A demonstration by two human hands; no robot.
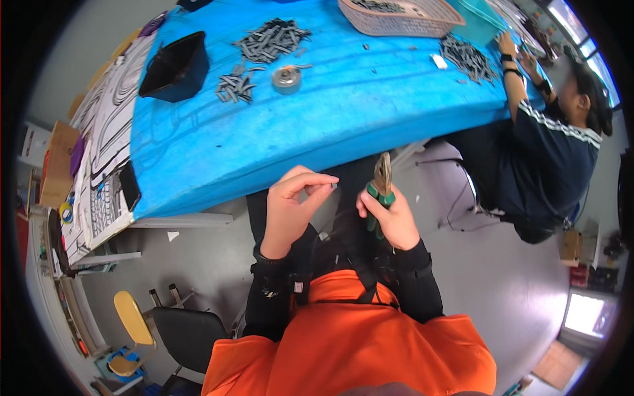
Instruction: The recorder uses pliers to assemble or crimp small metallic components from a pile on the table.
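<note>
Pinching a small grey piece [333,187] between thumb and fingertips, left hand [290,204], at frame centre, just below the blue table's [317,125] near edge. Clamped round green-handled pliers [381,188], right hand [389,221], just right of centre, tool nose pointing up, close beside the piece but apart from it. Whether the nose is parted or together: cannot tell. Black sleeves and an orange vest [350,336] filling the lower middle. On the table, upper left: a black tray [175,66], heaps of grey pieces [267,43], a round metal tin [286,79]. At top, a pinkish basket [403,16]; to its right another grey heap [469,59]. Far upper right, a second person in a dark top [555,152], hands at that heap. Lower left, a yellow chair [132,320] on the grey floor.
</note>
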